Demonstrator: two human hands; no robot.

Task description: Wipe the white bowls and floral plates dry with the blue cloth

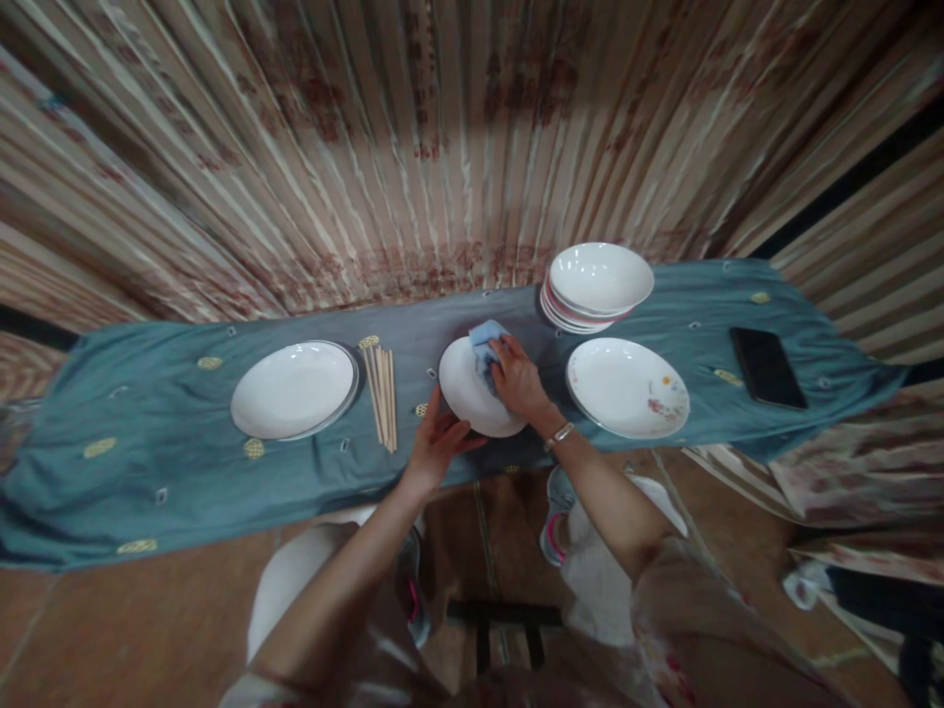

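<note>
Gripping a round white ceramic dish with a thin dark edge (464, 388) in the left hand (439, 442), with digits split between the left and near sides of the rim. Grasping a bunched light-blue cloth (487, 339) in the right hand (518, 379), with fingers bent over it and pressed to the dish's far right part. Located mid-length, close to the near edge of a long table draped in teal printed fabric (177, 418); cannot tell whether raised or resting.

Leftward, past a narrow strip of fabric: pale wooden chopsticks (383, 398), laid roughly front to back, then, just beside, a stack of shallow white ceramic plates (295, 388). Beyond these, a broad stretch of fabric to the left end.

Rightward, just past the right wrist with its silvery bracelet (559, 437): a white ceramic plate with printed flowers (626, 386), very near the front edge. Behind that, by the far edge, a stack of white bowls with reddish bands (601, 278). Farther right, well apart, a flat black phone (768, 367). Beyond the far edge, a pleated beige curtain (442, 147).
</note>
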